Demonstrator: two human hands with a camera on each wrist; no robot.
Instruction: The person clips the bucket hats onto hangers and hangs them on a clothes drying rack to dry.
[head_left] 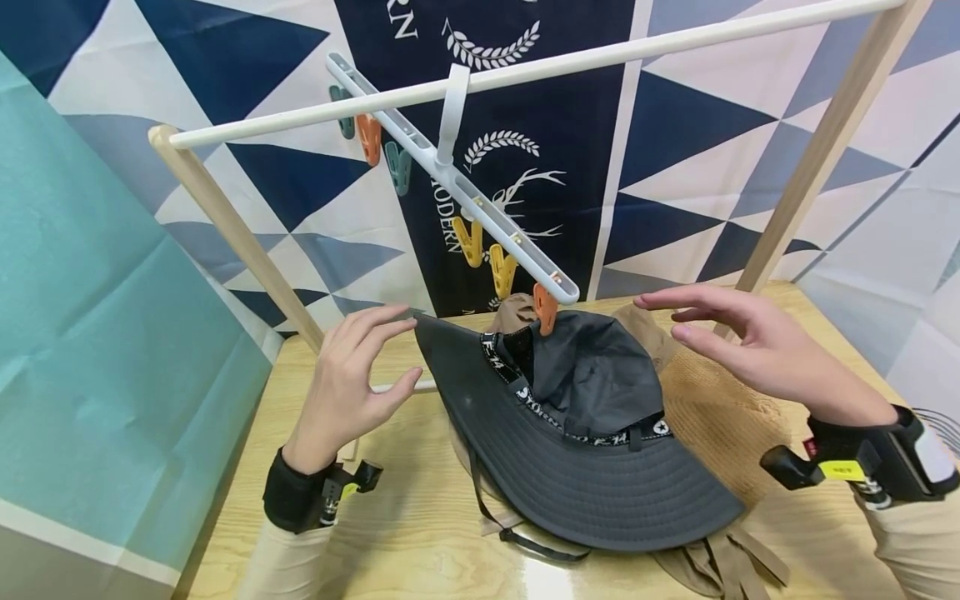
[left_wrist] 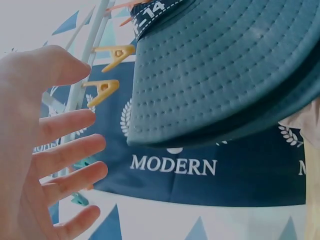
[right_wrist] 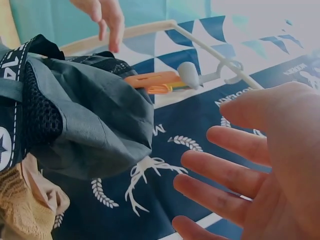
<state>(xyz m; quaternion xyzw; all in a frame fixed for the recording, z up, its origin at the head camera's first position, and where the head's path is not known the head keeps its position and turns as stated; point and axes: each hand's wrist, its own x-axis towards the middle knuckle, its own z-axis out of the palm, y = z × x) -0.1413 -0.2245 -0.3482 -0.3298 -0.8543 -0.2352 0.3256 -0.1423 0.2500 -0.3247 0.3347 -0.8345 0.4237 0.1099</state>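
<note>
A dark wide-brimmed hat (head_left: pixel 600 375) hangs by its crown from an orange clip (head_left: pixel 545 308) at the near end of a pale hanger (head_left: pixel 480 208). Its brim (left_wrist: pixel 215 75) slants down to the right in the head view, with a chin cord dangling below. My left hand (head_left: pixel 348 375) is at the brim's upper left tip, fingers spread and holding nothing. On the other side, my right hand (head_left: pixel 742 342) is raised beside the crown (right_wrist: pixel 100 115), its fingers loosely extended with nothing between them.
A white rod (head_left: pixel 585 62) on wooden posts (head_left: pixel 832 142) carries the hanger. Yellow clips (head_left: pixel 467 242), green clips (head_left: pixel 397 169) and another orange clip (head_left: pixel 368 138) hang along it. Under the dark hat, a straw-coloured hat (head_left: pixel 712 417) and brown fabric (head_left: pixel 723 567) lie on the wooden table (head_left: pixel 405 542).
</note>
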